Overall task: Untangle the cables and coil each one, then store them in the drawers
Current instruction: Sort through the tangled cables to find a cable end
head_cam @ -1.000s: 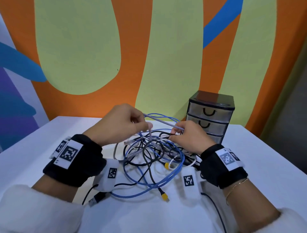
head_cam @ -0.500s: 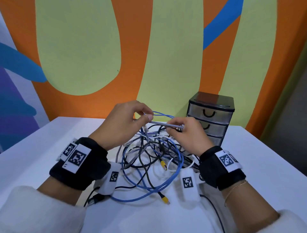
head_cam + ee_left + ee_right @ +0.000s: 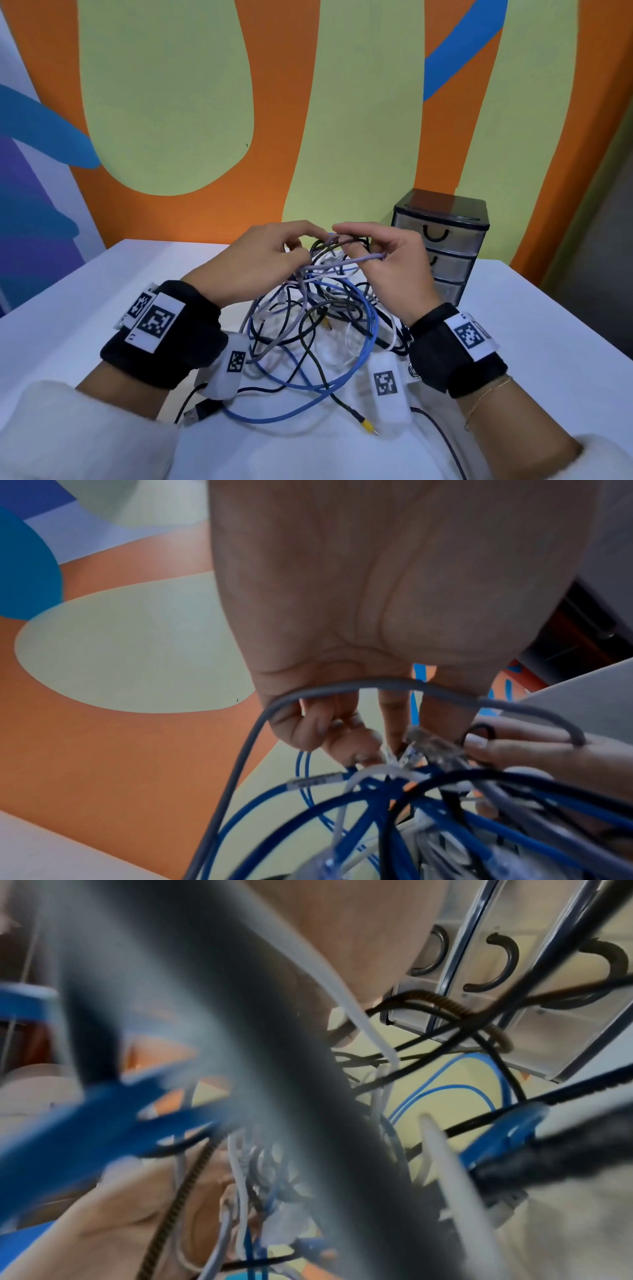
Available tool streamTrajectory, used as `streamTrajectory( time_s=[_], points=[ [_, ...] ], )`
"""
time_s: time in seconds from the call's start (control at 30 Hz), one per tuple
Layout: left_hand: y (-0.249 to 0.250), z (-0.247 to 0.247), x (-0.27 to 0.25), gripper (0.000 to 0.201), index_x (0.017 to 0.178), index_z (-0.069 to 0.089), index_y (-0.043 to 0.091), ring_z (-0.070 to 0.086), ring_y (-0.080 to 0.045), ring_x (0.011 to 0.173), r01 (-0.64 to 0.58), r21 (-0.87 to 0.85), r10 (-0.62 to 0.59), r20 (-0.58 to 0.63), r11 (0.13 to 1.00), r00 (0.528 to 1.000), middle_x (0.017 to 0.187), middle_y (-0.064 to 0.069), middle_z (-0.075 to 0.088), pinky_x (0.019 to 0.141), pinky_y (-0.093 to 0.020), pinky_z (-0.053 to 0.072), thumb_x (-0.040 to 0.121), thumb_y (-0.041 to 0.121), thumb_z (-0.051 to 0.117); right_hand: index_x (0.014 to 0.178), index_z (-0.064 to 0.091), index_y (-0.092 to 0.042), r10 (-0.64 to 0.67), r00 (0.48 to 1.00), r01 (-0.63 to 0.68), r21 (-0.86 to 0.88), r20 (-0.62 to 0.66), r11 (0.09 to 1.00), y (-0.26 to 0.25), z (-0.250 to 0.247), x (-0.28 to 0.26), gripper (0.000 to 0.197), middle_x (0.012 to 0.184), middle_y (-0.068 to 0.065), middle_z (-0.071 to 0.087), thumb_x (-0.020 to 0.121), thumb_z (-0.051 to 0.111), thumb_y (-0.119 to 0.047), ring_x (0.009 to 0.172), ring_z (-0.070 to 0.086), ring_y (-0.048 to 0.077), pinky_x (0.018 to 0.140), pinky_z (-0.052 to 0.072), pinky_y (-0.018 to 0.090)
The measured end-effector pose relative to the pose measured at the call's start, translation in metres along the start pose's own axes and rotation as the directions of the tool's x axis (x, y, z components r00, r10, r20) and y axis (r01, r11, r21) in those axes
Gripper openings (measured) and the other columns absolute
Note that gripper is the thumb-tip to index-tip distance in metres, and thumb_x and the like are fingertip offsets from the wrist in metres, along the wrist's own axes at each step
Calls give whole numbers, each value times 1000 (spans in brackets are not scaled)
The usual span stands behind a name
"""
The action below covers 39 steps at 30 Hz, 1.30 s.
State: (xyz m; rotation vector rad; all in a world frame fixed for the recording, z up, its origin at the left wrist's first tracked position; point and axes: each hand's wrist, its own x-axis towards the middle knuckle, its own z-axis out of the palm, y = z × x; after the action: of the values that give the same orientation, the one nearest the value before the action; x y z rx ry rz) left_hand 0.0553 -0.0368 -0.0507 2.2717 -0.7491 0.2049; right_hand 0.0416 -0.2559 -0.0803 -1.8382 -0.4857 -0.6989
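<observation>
Behind, white table (image 3: 85,308), painted wall (image 3: 171,102).

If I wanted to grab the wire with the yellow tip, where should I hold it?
Probably by the yellow plug at its loose end, coming from the near side of the table. It lies alone in front of the tangle, pointing toward the person, with no other cable across it. Both hands are busy further back.

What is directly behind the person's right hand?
The small drawer unit stands behind the right hand, drawers shut. The hand covers the left part of its lower drawers, and what is inside cannot be seen.
</observation>
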Motion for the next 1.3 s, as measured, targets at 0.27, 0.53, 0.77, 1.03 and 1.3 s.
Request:
streamTrajectory(
  time_s=[0.27,0.53,0.77,1.03,1.3],
  points=[
    [-4,1,2,18,90,74,31,56,-14,67,40,108,-29,-100,993,995,75,1,69,66,-38,43,99,46,68,101,83,-30,18,986,-41,-141,-165,989,7,6,0,19,94,-14,79,95,73,-14,58,49,7,61,43,21],
    [-9,-2,2,23,73,74,18,45,-8,55,131,176,-121,-70,976,990,73,-5,69,60,-32,38,94,27,71,99,81,-26,29,970,-57,-113,-241,992,12,2,2,33,98,-11,74,94,65,2,67,53,-1,65,40,17],
    [-14,-3,3,26,116,73,42,57,-3,67,58,32,-56,-39,998,998,103,8,63,68,-34,46,99,21,73,103,82,-22,-108,987,103,-52,-119,993,-2,4,-1,24,91,-15,70,98,70,-2,60,43,26,59,40,23],
    [-4,-7,3,17,86,71,25,53,-7,63,23,-147,-64,-283,989,957,79,17,67,59,-22,39,101,21,67,93,80,-29,139,973,-167,-145,-185,975,8,-3,3,36,95,-8,75,90,62,3,70,64,7,64,54,34],
    [5,-2,-2,19,110,71,42,60,-18,86,-36,-45,24,-239,998,971,96,5,55,82,-38,50,97,55,67,101,76,-38,138,930,-186,-111,-341,976,8,-6,5,40,109,-10,60,91,64,-1,100,63,18,84,58,47]
  ],
)
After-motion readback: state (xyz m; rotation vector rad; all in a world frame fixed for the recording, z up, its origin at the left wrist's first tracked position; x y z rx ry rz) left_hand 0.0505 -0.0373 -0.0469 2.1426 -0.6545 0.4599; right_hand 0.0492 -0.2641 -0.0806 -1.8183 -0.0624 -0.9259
